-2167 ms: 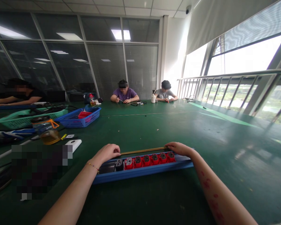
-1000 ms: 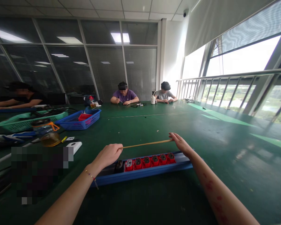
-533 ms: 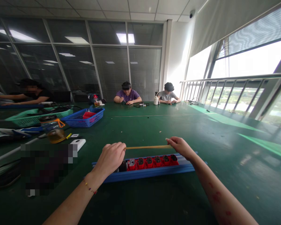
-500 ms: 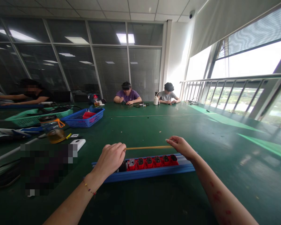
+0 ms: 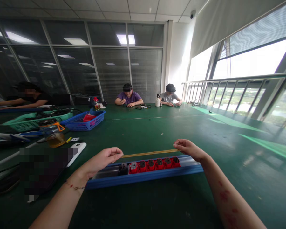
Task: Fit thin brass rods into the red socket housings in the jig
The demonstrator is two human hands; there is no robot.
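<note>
A thin yellowish band [image 5: 150,153] is stretched nearly level between my two hands. My left hand [image 5: 107,159] pinches its left end, and my right hand [image 5: 187,148] pinches the right end. Just below the band lies a long blue tray [image 5: 145,178] with a metallic inside. Several red blocks [image 5: 151,165] with dark tops stand in a row in it, and a black piece [image 5: 123,169] is at the row's left end. My left forearm passes over the tray's left end; the right hand is above its right end.
On the left are a blue basket [image 5: 85,125] with a red item, a green basket [image 5: 19,122], a jar [image 5: 54,136] of amber liquid and a white device [image 5: 77,151]. Across the green table [image 5: 133,133] two people sit; another person is at the far left.
My left hand has moved left and turned, uncovering the black piece and the tray's left part. The right hand has shifted slightly right. The view has shifted a little.
</note>
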